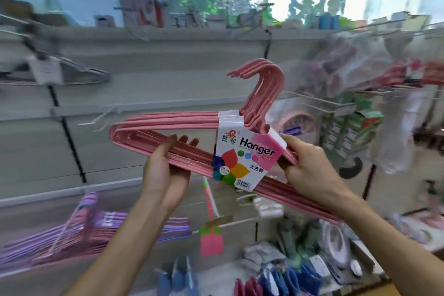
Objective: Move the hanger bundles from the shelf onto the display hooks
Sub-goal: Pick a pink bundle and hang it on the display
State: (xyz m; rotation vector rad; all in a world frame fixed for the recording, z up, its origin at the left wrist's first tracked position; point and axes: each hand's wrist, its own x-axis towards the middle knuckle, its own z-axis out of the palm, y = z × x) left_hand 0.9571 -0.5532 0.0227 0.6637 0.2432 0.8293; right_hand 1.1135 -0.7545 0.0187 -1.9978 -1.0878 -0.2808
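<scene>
I hold a pink hanger bundle up in front of the shelf wall, its hooks pointing up and to the left. A paper label reading "Hanger" wraps its middle. My left hand grips the lower bar from below, left of the label. My right hand grips the right side, just past the label. A bare white display hook juts from the wall at the left of the bundle. More purple and pink hanger bundles hang at the lower left.
Grey hangers hang at the upper left. Bagged goods and boxed items hang on hooks at the right. Small packets fill the low shelf in front. Black shelf uprights run down the wall. The background is blurred.
</scene>
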